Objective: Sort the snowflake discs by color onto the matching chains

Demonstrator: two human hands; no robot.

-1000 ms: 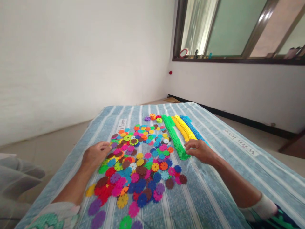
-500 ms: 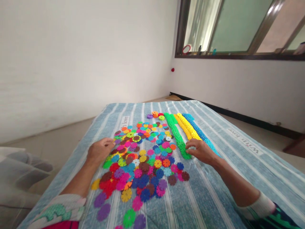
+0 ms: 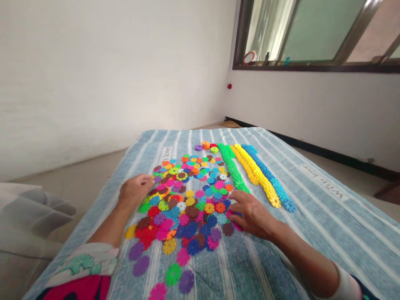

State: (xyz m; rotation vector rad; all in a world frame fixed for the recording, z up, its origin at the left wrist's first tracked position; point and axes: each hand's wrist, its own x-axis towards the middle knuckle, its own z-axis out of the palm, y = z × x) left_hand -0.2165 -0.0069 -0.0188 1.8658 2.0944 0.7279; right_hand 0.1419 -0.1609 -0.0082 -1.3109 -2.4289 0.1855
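Note:
Notched plastic discs (image 3: 192, 211) in many colours lie loosely spread over a striped cloth. At the left edge of the spread is my left hand (image 3: 136, 191), thumb and fingertips drawn together; whether a disc is between them I cannot make out. My right hand (image 3: 251, 213) reaches over the right edge, thumb and fingers apart, partly covering pink and dark discs. Just beyond it runs a long overlapping row of green discs (image 3: 233, 168). Farther right lie a yellow row (image 3: 261, 179), with a shorter orange-yellow one against it, and a blue row (image 3: 275, 183).
Small stacks of purple (image 3: 199, 148), orange (image 3: 205, 145) and lime discs (image 3: 214, 150) stand near the far end. The blue-grey striped cloth (image 3: 312, 216) covers the bed-like surface. A wall and window rise beyond; sheer white fabric (image 3: 28, 221) hangs at left.
My right hand has moved left and nearer, from the end of the green row to the edge of the loose discs, its fingers spreading. My left hand stays almost in place.

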